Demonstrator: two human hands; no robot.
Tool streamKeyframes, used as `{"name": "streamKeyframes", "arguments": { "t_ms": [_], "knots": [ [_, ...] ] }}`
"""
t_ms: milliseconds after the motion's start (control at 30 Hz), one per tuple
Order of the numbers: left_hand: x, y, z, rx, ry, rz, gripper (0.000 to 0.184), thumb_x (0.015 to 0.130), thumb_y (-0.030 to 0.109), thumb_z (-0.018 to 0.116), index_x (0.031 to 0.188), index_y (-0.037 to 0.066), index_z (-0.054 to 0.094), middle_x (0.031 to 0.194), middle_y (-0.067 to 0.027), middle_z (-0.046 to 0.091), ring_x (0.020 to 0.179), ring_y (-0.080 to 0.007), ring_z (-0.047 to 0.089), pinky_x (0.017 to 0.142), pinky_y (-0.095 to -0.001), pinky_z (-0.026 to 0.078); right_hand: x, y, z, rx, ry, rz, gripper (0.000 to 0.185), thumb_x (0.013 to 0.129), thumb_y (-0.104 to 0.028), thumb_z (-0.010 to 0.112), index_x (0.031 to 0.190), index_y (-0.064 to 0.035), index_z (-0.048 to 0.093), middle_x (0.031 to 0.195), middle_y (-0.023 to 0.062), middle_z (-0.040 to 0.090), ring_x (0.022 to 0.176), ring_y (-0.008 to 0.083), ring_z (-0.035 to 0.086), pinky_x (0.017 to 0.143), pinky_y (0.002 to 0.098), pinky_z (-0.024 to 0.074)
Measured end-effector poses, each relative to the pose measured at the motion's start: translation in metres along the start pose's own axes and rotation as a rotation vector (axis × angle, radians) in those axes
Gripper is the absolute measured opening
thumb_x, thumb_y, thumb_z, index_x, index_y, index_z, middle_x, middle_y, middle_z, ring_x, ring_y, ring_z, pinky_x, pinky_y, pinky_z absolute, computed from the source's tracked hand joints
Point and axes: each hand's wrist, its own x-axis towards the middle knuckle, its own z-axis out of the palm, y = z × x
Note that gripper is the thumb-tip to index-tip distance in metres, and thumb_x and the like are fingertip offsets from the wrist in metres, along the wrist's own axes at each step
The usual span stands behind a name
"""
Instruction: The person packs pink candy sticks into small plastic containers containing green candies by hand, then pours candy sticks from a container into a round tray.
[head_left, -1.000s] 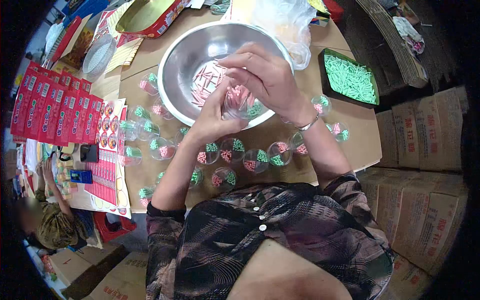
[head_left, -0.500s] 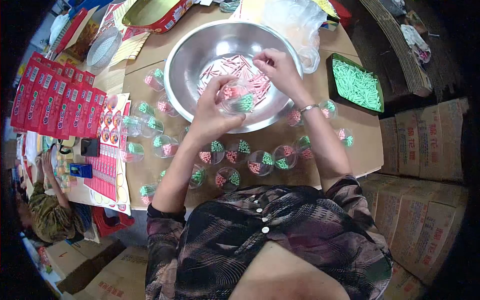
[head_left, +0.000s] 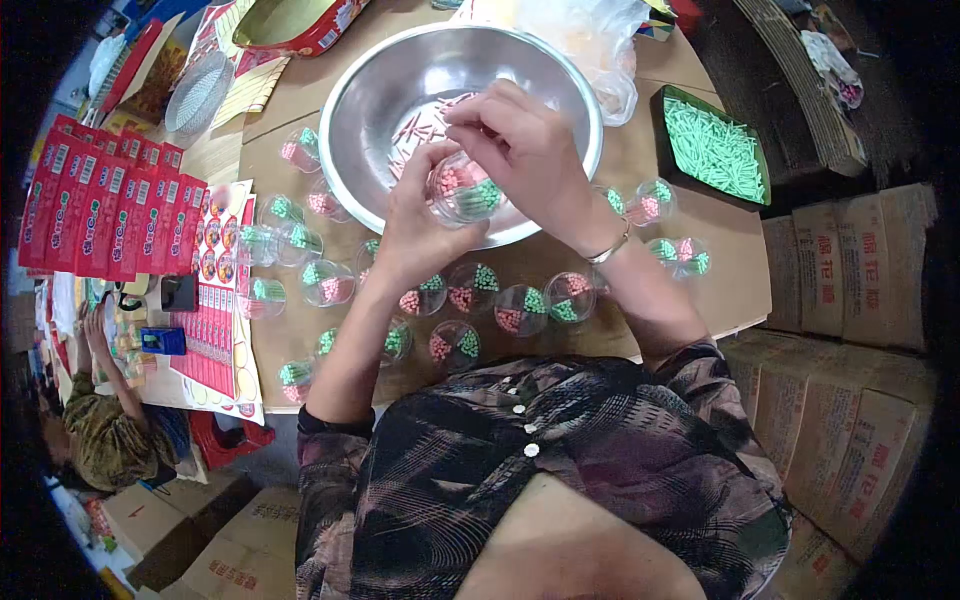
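Observation:
My left hand (head_left: 415, 225) is wrapped round a clear round cup (head_left: 468, 192) that holds pink and green sticks, over the near part of a steel bowl (head_left: 345, 165). Just above the cup's rim is my right hand (head_left: 525, 160), its fingers pinched together; what they hold, if anything, is too small to make out. Loose pink sticks (head_left: 415, 132) lie in the bowl, partly hidden by my hands. Several clear cups with pink and green sticks, one of them a cup (head_left: 454, 345) near my body, stand around the bowl.
A dark tray of green sticks (head_left: 715, 150) is at the right, beside a plastic bag (head_left: 590, 50). Red packets (head_left: 110, 205) and sticker sheets (head_left: 215, 330) lie at the left. Cardboard boxes (head_left: 840, 270) are stacked at the right. Another person (head_left: 110, 430) sits at the lower left.
My right hand was down in the bowl over the pink sticks half a second ago; now it has come back above the cup. My left hand still holds the cup.

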Motion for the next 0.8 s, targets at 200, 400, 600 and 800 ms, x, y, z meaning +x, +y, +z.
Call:
{"name": "streamKeyframes", "arguments": {
  "t_ms": [200, 400, 600, 800],
  "knots": [
    [-0.009, 0.005, 0.002, -0.015, -0.028, -0.008, 0.069, 0.061, 0.002, 0.07, 0.125, 0.001, 0.044, 0.115, -0.0123, 0.056, 0.106, -0.0234, 0.055, 0.095, -0.0348, 0.044, -0.006, -0.008, 0.003, -0.263, -0.06, -0.188, 0.027, 0.077, -0.003, 0.07, 0.103, -0.008, 0.065, 0.09, 0.0028, 0.059, 0.06, 0.0129, 0.052, 0.053, 0.0239, 0.0435],
    [-0.01, 0.007, 0.006, -0.151, 0.029, 0.006, 0.065, 0.061, 0.001, 0.071, 0.121, 0.002, 0.045, 0.113, -0.0114, 0.054, 0.101, -0.0214, 0.056, 0.091, -0.0307, 0.045, -0.007, -0.019, 0.0, -0.07, -0.191, -0.125, 0.033, 0.081, -0.015, 0.069, 0.113, -0.0089, 0.062, 0.108, 0.0063, 0.06, 0.081, 0.0179, 0.061, 0.067, 0.029, 0.0496],
    [-0.01, 0.011, 0.002, -0.286, 0.159, 0.042, 0.069, 0.062, 0.001, 0.073, 0.123, 0.003, 0.041, 0.113, -0.0108, 0.053, 0.102, -0.0203, 0.056, 0.093, -0.0309, 0.045, -0.027, -0.034, -0.006, -0.241, -0.16, -0.341, 0.042, 0.086, -0.03, 0.064, 0.122, -0.0103, 0.058, 0.129, 0.0099, 0.054, 0.116, 0.0236, 0.054, 0.093, 0.0377, 0.0452],
    [-0.018, 0.009, 0.001, -0.24, 0.185, 0.019, 0.073, 0.061, 0.001, 0.075, 0.124, 0.003, 0.04, 0.114, -0.0111, 0.053, 0.103, -0.0206, 0.056, 0.095, -0.0321, 0.045, -0.035, -0.043, -0.017, -0.27, -0.184, -0.236, 0.042, 0.088, -0.032, 0.061, 0.124, -0.0108, 0.057, 0.131, 0.0092, 0.054, 0.125, 0.0236, 0.048, 0.102, 0.0409, 0.04]
  ]
}}
